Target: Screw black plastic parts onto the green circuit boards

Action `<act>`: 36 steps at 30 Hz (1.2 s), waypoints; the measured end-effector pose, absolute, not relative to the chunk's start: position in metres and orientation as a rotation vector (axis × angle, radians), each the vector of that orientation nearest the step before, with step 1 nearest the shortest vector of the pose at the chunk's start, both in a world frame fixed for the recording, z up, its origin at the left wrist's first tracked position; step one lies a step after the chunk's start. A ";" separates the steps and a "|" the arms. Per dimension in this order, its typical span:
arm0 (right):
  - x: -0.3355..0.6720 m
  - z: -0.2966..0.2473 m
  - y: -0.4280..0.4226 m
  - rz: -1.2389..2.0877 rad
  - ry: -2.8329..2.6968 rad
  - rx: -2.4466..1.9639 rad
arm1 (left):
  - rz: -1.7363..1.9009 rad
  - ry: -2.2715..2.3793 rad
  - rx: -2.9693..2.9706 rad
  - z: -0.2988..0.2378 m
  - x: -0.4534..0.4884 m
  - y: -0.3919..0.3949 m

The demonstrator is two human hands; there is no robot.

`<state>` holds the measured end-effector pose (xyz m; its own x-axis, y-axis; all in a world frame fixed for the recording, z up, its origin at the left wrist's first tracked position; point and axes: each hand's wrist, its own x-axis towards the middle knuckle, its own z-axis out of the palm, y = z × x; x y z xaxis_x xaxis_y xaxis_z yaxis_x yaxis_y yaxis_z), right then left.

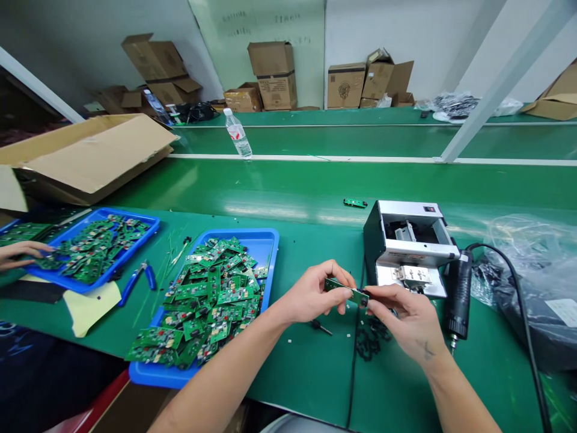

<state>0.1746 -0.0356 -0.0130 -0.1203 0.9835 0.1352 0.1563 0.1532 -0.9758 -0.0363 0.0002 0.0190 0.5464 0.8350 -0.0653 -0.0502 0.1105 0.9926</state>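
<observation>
A small green circuit board (359, 297) is held in the air above the front of the bench. My left hand (315, 294) grips it by its left part, thumb and fingers closed on the edges. At the board's right end, the thumb and fingertips of my right hand (406, 319) pinch the corner; any small part between them is hidden. Below the hands lie a pile of small black parts (370, 340) and a black-handled tool (321, 327). Left of my forearm, a blue tray (271, 240) is heaped with similar green boards (216, 294).
A silver-and-black machine (406, 240) stands behind my right hand, beside a black electric screwdriver (460, 294) with its cable. Blue-handled pliers (137, 282) lie between the trays. A co-worker's hand (22, 254) reaches into another tray (153, 224). A water bottle (238, 135) stands behind.
</observation>
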 end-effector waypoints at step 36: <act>0.185 -0.004 -0.030 1.322 -1.528 -1.206 | 0.760 0.981 1.630 0.023 -0.029 -0.005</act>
